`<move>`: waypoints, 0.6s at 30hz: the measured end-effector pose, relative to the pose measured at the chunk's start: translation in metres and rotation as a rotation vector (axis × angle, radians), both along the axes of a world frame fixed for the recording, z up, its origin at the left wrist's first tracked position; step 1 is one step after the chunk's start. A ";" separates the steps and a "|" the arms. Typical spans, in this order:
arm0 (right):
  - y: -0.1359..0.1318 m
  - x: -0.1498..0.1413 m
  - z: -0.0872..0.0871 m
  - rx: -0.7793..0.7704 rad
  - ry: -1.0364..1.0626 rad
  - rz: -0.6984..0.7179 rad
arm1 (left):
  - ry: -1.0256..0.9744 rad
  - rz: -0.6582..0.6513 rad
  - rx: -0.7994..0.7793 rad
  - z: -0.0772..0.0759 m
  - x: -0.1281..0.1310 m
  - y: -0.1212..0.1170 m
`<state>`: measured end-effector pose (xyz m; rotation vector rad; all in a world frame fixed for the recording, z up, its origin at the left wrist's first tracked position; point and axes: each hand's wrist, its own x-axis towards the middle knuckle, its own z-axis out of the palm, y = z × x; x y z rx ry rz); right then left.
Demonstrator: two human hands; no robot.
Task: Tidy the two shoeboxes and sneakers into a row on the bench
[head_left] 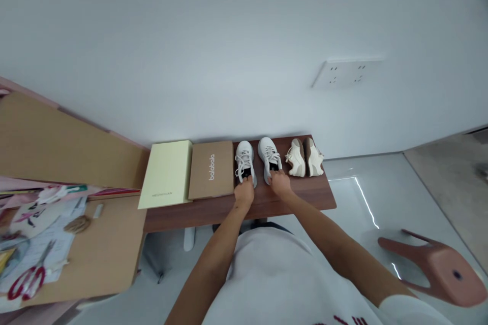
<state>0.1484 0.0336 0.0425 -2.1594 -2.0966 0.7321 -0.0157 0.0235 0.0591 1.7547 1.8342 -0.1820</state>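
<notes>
Two white lace-up sneakers stand on a narrow brown wooden table, toes toward the wall. My left hand grips the heel of the left sneaker, its fingers reaching into the dark opening. At the other sneaker, my right hand holds the heel in the same way. The fingertips of both hands are partly hidden inside the shoes. A smaller cream pair with brown soles, a left shoe and a right shoe, lies on its sides to the right.
Left of the sneakers sit a brown shoebox and a pale yellow box on the wooden table. A cardboard-coloured desk with red-handled scissors adjoins at left. A pink stool stands at lower right.
</notes>
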 end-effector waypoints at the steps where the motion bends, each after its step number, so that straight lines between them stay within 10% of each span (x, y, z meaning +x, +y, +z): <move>1: 0.000 -0.002 -0.001 -0.005 -0.009 0.008 | 0.016 -0.019 -0.002 -0.001 0.000 0.000; 13: -0.006 -0.006 0.001 -0.001 -0.027 0.009 | 0.089 -0.056 -0.008 0.009 0.009 0.003; 18: -0.010 0.041 0.002 0.207 0.103 -0.076 | 0.002 -0.067 0.194 0.024 0.031 0.000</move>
